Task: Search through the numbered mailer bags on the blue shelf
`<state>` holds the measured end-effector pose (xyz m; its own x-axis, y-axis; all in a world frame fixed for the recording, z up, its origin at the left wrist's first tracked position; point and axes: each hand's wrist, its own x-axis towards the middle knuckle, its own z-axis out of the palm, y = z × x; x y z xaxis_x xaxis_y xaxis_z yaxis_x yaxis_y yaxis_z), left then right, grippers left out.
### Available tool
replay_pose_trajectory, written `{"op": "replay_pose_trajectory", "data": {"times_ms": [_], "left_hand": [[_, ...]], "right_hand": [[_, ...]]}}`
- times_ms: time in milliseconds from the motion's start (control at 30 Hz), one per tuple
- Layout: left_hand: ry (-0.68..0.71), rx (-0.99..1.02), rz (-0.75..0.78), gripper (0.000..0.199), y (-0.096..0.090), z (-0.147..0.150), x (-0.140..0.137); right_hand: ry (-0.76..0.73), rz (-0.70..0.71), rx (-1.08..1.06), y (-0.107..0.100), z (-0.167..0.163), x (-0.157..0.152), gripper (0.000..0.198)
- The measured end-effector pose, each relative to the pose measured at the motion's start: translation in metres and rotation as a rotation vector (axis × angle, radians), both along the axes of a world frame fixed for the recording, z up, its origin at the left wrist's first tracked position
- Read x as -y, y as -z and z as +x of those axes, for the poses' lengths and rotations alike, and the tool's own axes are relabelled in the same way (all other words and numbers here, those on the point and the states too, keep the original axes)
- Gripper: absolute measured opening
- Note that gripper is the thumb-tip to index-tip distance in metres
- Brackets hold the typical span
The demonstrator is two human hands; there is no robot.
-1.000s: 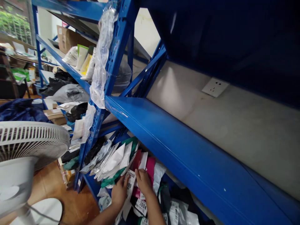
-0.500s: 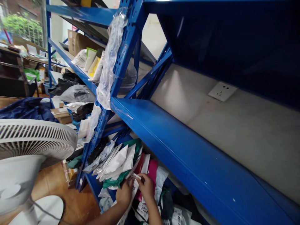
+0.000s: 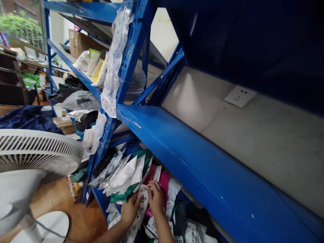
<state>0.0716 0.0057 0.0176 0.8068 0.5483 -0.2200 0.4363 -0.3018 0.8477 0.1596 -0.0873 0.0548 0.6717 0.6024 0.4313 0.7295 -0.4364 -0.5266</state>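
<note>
My left hand (image 3: 129,211) pinches the left edge of a long white strip of printed number labels (image 3: 142,208) low in the middle of the view. The strip hangs down over my left wrist, and a "09" can be read on it. My right hand (image 3: 156,199) has bent fingers at the strip's upper right edge, closed on it near the top label. White mailing bags (image 3: 126,175) and a green bag (image 3: 126,195) stand packed just left of and behind my hands. A magenta bag (image 3: 164,184) is directly behind my right hand.
A blue shelf beam (image 3: 192,162) slants across above the packages, right of my hands. The blue upright post (image 3: 129,64) carries crumpled clear plastic (image 3: 113,64). A white fan (image 3: 37,155) stands at the left. More parcels fill the shelves behind it, including a grey bag (image 3: 80,100).
The label strip's top now faces the camera, with more numbers showing. My left hand has slid slightly left and down; my right hand has risen a little. The view has shifted slightly.
</note>
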Motion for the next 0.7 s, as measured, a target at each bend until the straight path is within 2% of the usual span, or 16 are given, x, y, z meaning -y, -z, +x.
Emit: {"op": "replay_pose_trajectory", "data": {"times_ms": [100, 167, 333, 467, 567, 700], "left_hand": [[0.022, -0.023, 0.031, 0.037, -0.005, 0.000, 0.000], [0.025, -0.075, 0.090, 0.036, -0.008, 0.000, -0.001], [0.022, -0.169, 0.128, 0.041, -0.016, -0.002, -0.007], [0.042, -0.168, 0.154, 0.047, -0.021, -0.003, -0.012], [0.039, -0.169, 0.107, 0.052, -0.023, -0.002, -0.013], [0.068, -0.166, 0.080, 0.044, -0.021, -0.002, -0.011]], "right_hand": [[-0.017, -0.205, -0.017, -0.005, 0.011, -0.009, 0.014], [0.018, -0.292, -0.018, -0.002, 0.014, -0.012, 0.017], [0.156, -0.448, 0.012, 0.007, 0.010, -0.017, 0.025], [0.205, -0.548, 0.030, 0.002, 0.008, -0.022, 0.029], [0.239, -0.610, 0.049, -0.002, 0.007, -0.028, 0.029], [0.279, -0.671, 0.077, -0.005, 0.005, -0.035, 0.029]]}}
